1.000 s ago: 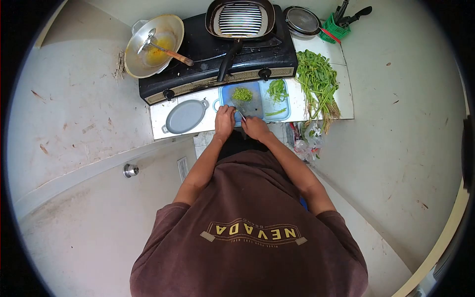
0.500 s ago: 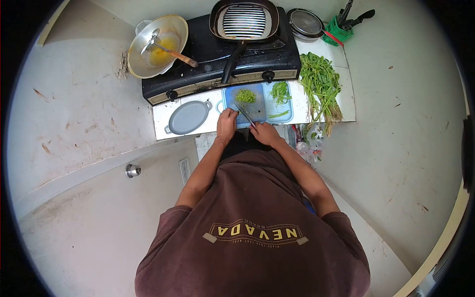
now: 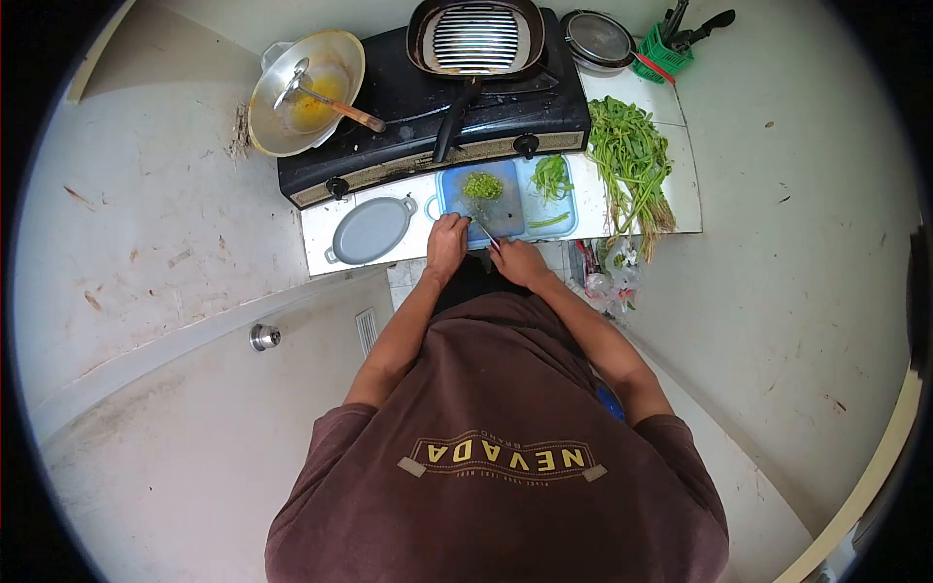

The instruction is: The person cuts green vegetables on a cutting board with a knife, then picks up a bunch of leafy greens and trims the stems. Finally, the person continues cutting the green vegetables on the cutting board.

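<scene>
My right hand (image 3: 518, 262) is closed round the handle of a knife (image 3: 485, 232), whose blade points up and left over a blue cutting board (image 3: 503, 175). At the board's lower left edge, my left hand (image 3: 448, 242) has its fingers curled together beside the blade. A bit of green shows by its fingertips, too small to make out well. Finely chopped greens (image 3: 482, 186) lie in a pile on the board's darker left part. On the lighter right part rest leafy pieces (image 3: 552, 179) and a few cut stems (image 3: 549, 222).
A grey oval plate (image 3: 372, 230) lies left of the board. Behind stands a black stove (image 3: 398, 97) bearing a grill pan (image 3: 476, 76) and a wok (image 3: 265, 107) with a ladle. To the right are leafy greens (image 3: 627, 146), a strainer (image 3: 598, 37) and a green utensil basket (image 3: 663, 60).
The knife blade has come down and left, closer to my left fingertips. My left hand has barely moved, and the view has shifted slightly.
</scene>
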A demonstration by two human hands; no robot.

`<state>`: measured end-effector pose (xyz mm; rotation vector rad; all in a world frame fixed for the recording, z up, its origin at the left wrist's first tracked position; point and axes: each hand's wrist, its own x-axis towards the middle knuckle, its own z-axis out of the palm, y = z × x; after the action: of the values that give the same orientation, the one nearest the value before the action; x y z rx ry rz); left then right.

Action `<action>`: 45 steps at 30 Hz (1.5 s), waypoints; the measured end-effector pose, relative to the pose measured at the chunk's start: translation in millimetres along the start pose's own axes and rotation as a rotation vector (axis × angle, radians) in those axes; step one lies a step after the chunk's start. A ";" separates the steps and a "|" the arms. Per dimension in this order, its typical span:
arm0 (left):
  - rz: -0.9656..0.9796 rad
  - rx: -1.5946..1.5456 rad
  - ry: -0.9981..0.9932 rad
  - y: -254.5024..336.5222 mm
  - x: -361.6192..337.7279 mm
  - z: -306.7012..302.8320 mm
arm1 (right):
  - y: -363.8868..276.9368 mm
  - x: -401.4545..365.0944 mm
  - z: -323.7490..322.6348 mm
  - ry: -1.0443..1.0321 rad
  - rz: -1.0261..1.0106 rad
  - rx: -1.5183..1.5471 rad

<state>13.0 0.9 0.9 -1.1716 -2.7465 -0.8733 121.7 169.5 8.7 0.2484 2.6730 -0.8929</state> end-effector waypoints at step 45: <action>-0.182 -0.219 0.084 3.1 1.7 8.2 | -4.6 14.0 6.3 0.071 -0.023 -0.007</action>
<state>15.3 7.9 -4.1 -0.8951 -2.7778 -1.2406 108.9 162.9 1.7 0.2536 2.7492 -0.8974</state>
